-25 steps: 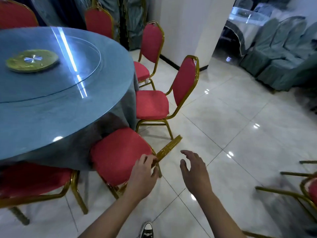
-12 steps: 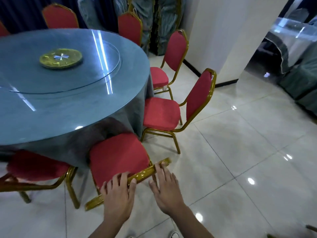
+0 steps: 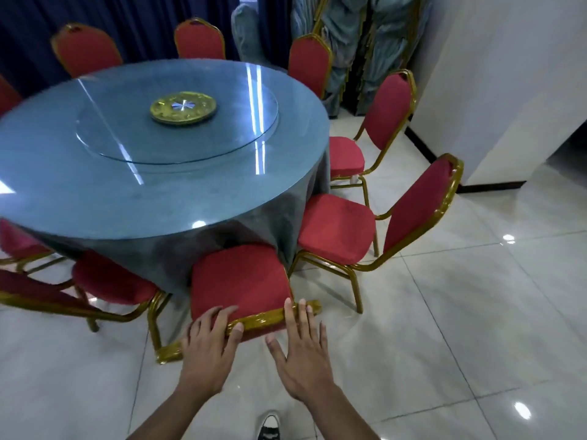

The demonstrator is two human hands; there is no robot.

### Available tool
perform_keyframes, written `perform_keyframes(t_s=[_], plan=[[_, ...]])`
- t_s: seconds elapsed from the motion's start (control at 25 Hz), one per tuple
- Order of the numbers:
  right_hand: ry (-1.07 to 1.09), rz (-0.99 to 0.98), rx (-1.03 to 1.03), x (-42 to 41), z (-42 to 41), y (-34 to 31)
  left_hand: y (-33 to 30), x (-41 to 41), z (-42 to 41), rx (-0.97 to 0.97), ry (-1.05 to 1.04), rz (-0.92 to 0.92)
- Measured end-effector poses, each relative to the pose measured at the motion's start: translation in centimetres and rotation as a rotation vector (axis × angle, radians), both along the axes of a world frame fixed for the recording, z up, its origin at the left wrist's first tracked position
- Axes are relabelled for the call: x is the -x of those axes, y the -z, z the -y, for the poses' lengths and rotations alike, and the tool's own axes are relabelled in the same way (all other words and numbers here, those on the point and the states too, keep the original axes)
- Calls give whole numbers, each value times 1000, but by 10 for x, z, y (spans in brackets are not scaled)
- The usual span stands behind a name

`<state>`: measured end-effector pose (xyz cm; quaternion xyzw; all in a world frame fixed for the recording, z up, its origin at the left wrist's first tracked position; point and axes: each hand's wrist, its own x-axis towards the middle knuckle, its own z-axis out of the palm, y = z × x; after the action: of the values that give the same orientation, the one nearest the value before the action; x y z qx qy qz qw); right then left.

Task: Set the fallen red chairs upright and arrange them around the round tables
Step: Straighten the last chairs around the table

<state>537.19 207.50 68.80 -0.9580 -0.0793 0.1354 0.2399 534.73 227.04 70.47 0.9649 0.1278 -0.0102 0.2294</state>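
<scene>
My shoe (image 3: 268, 426): nearest thing, on the tiled floor (image 3: 444, 360) below my wrists.
Left hand (image 3: 208, 347): on the near-left part of the chair's top rail, fingers curled over it toward the seat, thumb under the near edge, so I have a hold on it.
Right hand (image 3: 301, 354): flat, fingers straight and spread, fingertips (image 3: 288, 308) lying on the right end of the same rail; it rests there without wrapping anything.
Chair in hand (image 3: 241, 281): directly ahead of both hands, upright, seat tucked partly under the tablecloth at the table's near edge.
Top rail (image 3: 270, 317): gold, its long axis running left to right across my reach, the right end slightly farther; my hands sit side by side along it, left hand the one truly gripping.
Key relation: the table lies straight beyond the rail, so I judge any last nudge goes away from me, pushed evenly or the chair will swing round.
Next chair right (image 3: 343, 230): upright, just beside mine, back angled out to the right.
Chair left (image 3: 111, 284): upright, near-left of mine, seat toward the cloth.
Table (image 3: 63, 192): round, blue cloth, glass turntable (image 3: 127, 131) with a gold disc (image 3: 183, 107) at centre.
Far chairs (image 3: 309, 63): more red ones standing around the far rim.
Progress: this place looks almost set.
</scene>
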Motion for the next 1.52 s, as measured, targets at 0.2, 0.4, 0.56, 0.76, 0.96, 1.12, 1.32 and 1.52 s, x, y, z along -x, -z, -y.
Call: perform_keyframes(t_s=[0.2, 0.4, 0.56, 0.76, 0.96, 1.12, 1.32, 1.52], plan=[[-112, -17, 56, -67, -1, 6, 5, -53, -14, 24, 10, 1], [-105, -14, 71, -122, -14, 7, 12, -103, -24, 47, 3, 27], [-44, 57, 64, -140, -10, 12, 22, -120, -8, -15, -7, 115], [-101, 252, 213, -175, 0, 8, 25, -121, -4, 4, 10, 124], [-165, 317, 181, -137, 21, 22, 34, -88, -23, -38, -15, 127], [-186, 288, 122, -125, 26, 33, 40, -84, -25, -65, -2, 109], [-285, 227, 151, -199, 15, 30, 30, -135, -35, -73, -31, 108], [-281, 199, 191, -246, 18, 26, 28, -169, -21, -44, -76, 106]])
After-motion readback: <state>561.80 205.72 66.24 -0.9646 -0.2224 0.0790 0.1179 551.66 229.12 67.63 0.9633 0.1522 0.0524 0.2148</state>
